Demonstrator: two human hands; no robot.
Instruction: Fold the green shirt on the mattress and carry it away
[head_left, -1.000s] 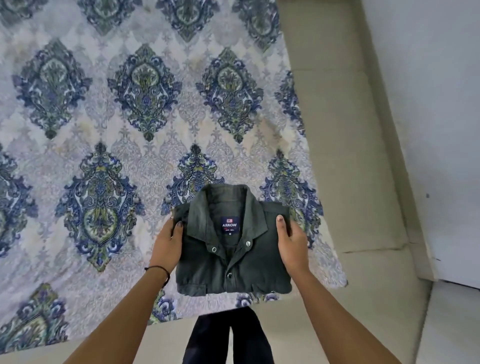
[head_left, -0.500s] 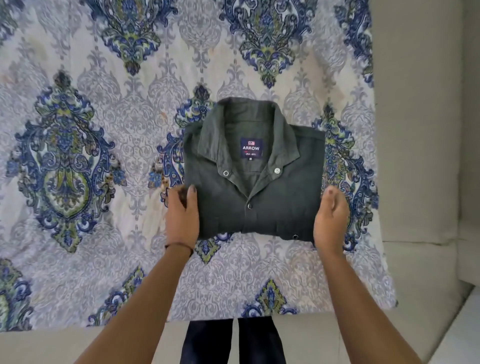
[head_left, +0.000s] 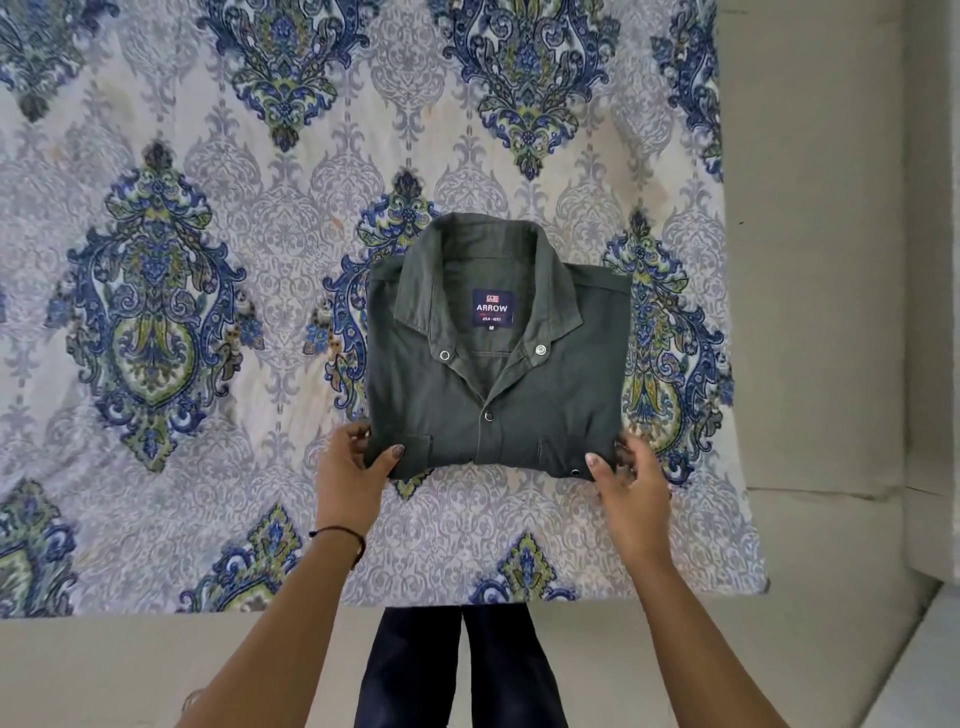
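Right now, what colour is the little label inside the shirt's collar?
Dark navy label with white ARROW lettering, seen in the head view.

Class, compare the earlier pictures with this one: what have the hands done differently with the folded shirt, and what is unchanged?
Both hands slid from the shirt's sides to its near corners: left hand and right hand now pinch the green shirt there. It stays folded, collar up, on the patterned sheet.

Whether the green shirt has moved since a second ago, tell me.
Yes. The green shirt moved away from the person: its hem met the near edge of the bedsheet then; now a band of sheet separates them.
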